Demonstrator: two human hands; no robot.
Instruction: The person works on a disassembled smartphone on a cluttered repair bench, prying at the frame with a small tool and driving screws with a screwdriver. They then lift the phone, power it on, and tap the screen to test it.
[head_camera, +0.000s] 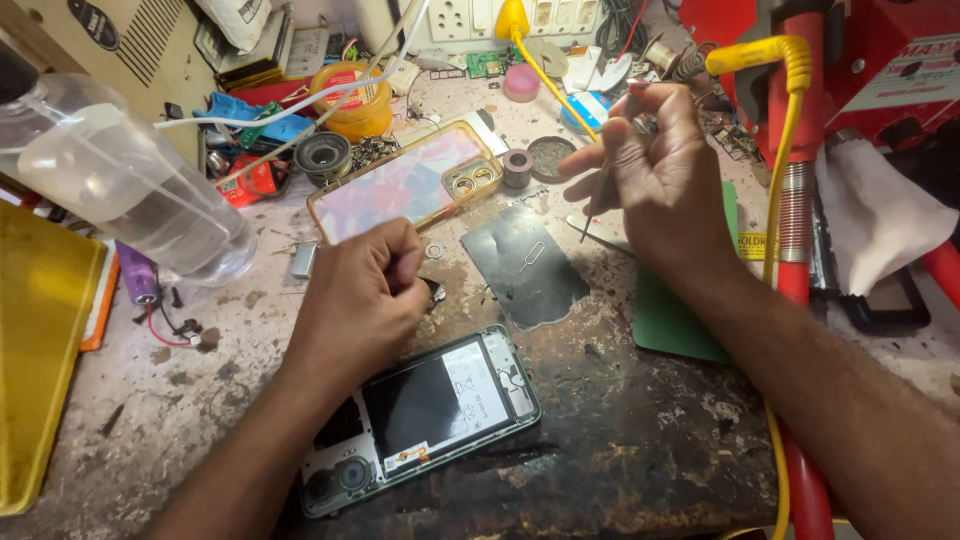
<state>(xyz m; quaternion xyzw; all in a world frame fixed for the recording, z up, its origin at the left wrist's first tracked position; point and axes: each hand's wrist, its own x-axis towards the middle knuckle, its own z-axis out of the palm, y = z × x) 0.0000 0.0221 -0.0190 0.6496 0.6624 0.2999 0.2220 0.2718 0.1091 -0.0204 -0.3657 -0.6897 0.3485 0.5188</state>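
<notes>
My left hand (362, 290) is closed in a fist just above an opened phone (420, 420) with a green frame that lies back-up on the bench; a small dark part shows at its fingertips. My right hand (655, 170) is raised over the bench and pinches thin tweezers (598, 200) that point down. A dark metal plate (525, 265) with a SIM ejector pin (532, 256) on it lies between the hands.
A transparent phone case (400, 185) lies behind. A clear plastic bottle (130, 185) stands at left beside a yellow tray (35, 350). A green mat (680, 320), a yellow cable (775, 200), red equipment (880, 60), tape rolls and clutter crowd the back.
</notes>
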